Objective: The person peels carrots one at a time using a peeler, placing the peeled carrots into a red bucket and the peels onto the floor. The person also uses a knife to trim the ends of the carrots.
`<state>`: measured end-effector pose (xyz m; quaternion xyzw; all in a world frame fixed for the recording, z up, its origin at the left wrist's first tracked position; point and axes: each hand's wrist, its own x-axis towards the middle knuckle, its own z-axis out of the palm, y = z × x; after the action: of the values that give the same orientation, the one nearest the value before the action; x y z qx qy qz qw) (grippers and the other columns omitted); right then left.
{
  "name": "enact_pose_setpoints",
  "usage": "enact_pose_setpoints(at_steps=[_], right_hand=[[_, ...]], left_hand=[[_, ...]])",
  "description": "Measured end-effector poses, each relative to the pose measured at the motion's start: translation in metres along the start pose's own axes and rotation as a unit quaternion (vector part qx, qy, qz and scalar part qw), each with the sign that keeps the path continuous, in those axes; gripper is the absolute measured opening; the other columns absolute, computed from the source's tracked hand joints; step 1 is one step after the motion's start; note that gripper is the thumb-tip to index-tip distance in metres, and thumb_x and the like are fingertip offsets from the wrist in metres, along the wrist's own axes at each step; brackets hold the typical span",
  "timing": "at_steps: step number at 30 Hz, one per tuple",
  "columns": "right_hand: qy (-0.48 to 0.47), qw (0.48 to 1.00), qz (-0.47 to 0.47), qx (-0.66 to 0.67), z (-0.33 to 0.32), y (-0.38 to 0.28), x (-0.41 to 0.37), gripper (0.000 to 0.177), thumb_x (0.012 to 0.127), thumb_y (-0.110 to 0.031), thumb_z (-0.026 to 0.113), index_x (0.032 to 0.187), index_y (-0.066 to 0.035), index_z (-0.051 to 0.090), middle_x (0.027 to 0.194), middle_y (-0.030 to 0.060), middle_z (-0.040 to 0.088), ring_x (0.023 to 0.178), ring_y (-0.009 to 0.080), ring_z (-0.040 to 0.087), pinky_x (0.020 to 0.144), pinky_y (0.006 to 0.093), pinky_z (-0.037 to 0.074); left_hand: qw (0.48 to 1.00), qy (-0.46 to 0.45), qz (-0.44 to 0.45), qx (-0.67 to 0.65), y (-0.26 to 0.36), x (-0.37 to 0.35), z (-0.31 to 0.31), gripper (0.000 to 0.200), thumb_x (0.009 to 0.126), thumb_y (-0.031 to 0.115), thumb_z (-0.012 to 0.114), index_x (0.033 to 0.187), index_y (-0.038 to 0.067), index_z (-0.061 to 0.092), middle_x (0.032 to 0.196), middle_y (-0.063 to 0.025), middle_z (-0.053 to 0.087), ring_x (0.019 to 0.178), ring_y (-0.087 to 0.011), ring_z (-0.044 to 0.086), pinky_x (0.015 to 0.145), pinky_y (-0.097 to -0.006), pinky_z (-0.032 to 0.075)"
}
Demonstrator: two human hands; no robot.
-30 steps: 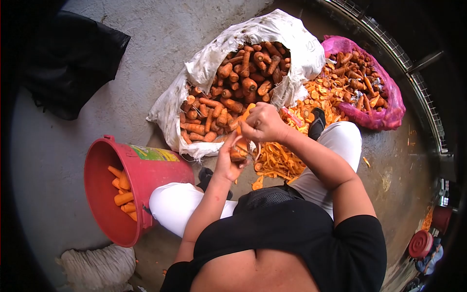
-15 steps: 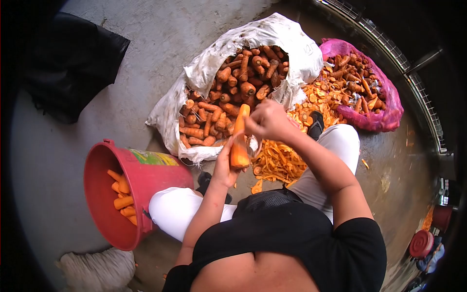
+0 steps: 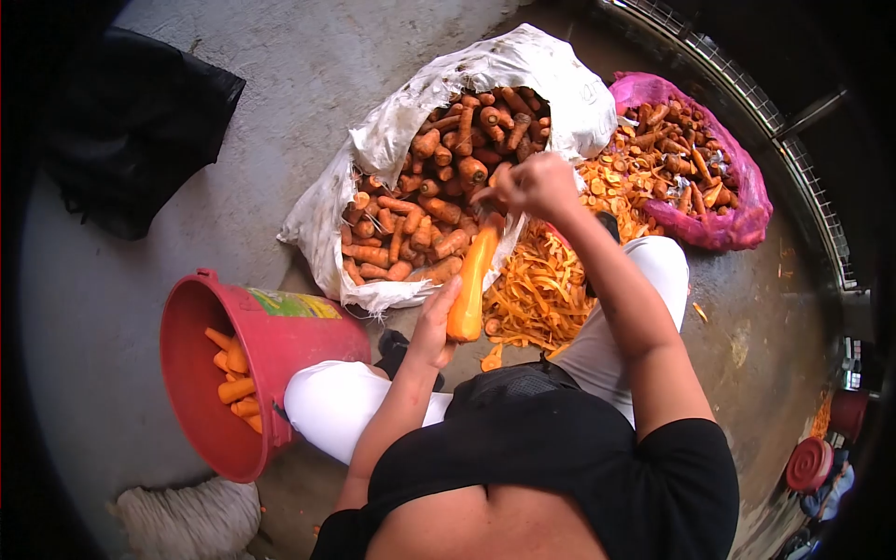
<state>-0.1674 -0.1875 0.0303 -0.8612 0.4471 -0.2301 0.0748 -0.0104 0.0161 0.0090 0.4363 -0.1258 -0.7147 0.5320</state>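
My left hand (image 3: 435, 322) grips the thick end of a long peeled orange carrot (image 3: 471, 275), which points up and away from me. At the carrot's far tip my right hand (image 3: 532, 184) is closed around a small peeler that is mostly hidden in the fist. Both hands are above a heap of orange peelings (image 3: 537, 294) on the floor between my knees. Behind the hands, a white sack (image 3: 411, 121) lies open, full of unpeeled carrots (image 3: 439, 201).
A red bucket (image 3: 280, 327) with several peeled carrots (image 3: 235, 378) stands at my left knee. A pink mesh bag (image 3: 737, 219) of carrot scraps lies at the far right. A dark cloth (image 3: 131, 121) lies far left, a pale sack (image 3: 191, 518) near left. The floor is grey concrete.
My right hand has swept up and away along the carrot to its far tip. The carrot, first bunched in my left hand, now stands out at full length, bright and peeled.
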Motion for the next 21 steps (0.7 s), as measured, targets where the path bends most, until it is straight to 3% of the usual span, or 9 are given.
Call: enact_pose_setpoints(at_steps=[2,4,5,8,10,12,14,17,21], right_hand=[[-0.025,0.984,0.1,-0.148,-0.005,0.038,0.018,0.045,0.087,-0.031,0.048,0.052,-0.009,0.065,0.049,0.0065,0.059,0.041,0.0214,0.055,0.057,0.0346,0.049],[0.003,0.974,0.168,-0.152,-0.004,0.062,0.02,0.042,0.087,-0.038,0.049,0.06,-0.011,0.068,0.05,0.0085,0.059,0.048,0.0258,0.059,0.064,0.0392,0.049],[0.039,0.973,0.143,-0.176,-0.001,0.067,0.017,0.042,0.087,-0.039,0.05,0.061,-0.012,0.069,0.052,0.0083,0.061,0.048,0.023,0.061,0.06,0.0363,0.049],[-0.081,0.969,0.23,0.025,-0.018,0.025,0.016,0.043,0.087,-0.041,0.05,0.058,-0.014,0.068,0.051,0.0067,0.06,0.046,0.0195,0.06,0.055,0.0335,0.049],[-0.028,0.968,0.155,0.198,-0.025,-0.007,0.0,0.042,0.086,-0.039,0.054,0.054,-0.015,0.066,0.046,0.0041,0.055,0.042,0.0175,0.054,0.051,0.0327,0.046],[0.06,0.966,-0.09,0.236,-0.013,-0.021,-0.019,0.037,0.086,-0.023,0.057,0.051,-0.012,0.062,0.041,0.0003,0.049,0.036,0.0136,0.045,0.041,0.0298,0.036],[0.069,0.957,-0.199,0.202,-0.017,-0.043,-0.034,0.035,0.082,-0.018,0.061,0.048,-0.013,0.059,0.04,0.0002,0.046,0.038,0.0135,0.041,0.045,0.0303,0.031],[0.049,0.948,-0.229,0.217,-0.014,-0.063,-0.048,0.035,0.077,-0.016,0.063,0.045,-0.013,0.05,0.044,-0.0006,0.048,0.044,0.0165,0.044,0.049,0.0318,0.031],[0.056,0.95,-0.242,0.189,-0.011,-0.065,-0.049,0.037,0.076,-0.014,0.063,0.043,-0.013,0.045,0.046,-0.0003,0.048,0.047,0.0176,0.046,0.05,0.0322,0.033]], left_hand=[[0.999,-0.01,0.014,0.033,0.002,-0.005,0.004,0.036,0.097,0.034,0.048,0.112,0.002,0.051,0.078,-0.0065,0.06,0.064,-0.0138,0.061,0.055,-0.0248,0.048],[0.997,-0.019,0.032,0.068,0.011,-0.013,0.014,0.039,0.096,0.034,0.049,0.116,0.001,0.05,0.078,-0.0072,0.06,0.065,-0.0145,0.061,0.055,-0.0252,0.049],[0.997,-0.03,0.034,0.07,0.012,-0.013,0.013,0.041,0.096,0.034,0.049,0.118,0.0,0.049,0.08,-0.0079,0.06,0.065,-0.0154,0.061,0.056,-0.0256,0.05],[0.996,-0.053,0.037,0.058,0.012,-0.01,0.01,0.044,0.096,0.035,0.05,0.122,0.0,0.047,0.086,-0.0098,0.061,0.068,-0.0182,0.063,0.059,-0.0271,0.051],[0.998,-0.054,0.027,0.036,0.014,-0.009,0.011,0.046,0.095,0.036,0.051,0.124,0.001,0.046,0.091,-0.0103,0.061,0.07,-0.0204,0.064,0.061,-0.0284,0.052],[0.997,-0.074,0.027,0.007,0.013,-0.006,0.009,0.045,0.096,0.038,0.049,0.125,0.003,0.047,0.096,-0.0096,0.061,0.077,-0.0205,0.064,0.067,-0.0302,0.053],[0.997,-0.064,0.015,-0.035,0.013,-0.004,0.008,0.044,0.097,0.039,0.047,0.124,0.005,0.047,0.101,-0.0085,0.061,0.084,-0.0199,0.064,0.073,-0.0318,0.052],[0.996,-0.015,0.009,-0.087,0.007,0.003,0.004,0.04,0.099,0.039,0.04,0.122,0.007,0.05,0.107,-0.0065,0.061,0.097,-0.0166,0.061,0.082,-0.0331,0.05],[0.997,-0.011,0.018,-0.072,0.006,0.002,0.008,0.04,0.1,0.037,0.038,0.123,0.007,0.05,0.104,-0.0062,0.061,0.086,-0.0159,0.061,0.07,-0.0295,0.05]])
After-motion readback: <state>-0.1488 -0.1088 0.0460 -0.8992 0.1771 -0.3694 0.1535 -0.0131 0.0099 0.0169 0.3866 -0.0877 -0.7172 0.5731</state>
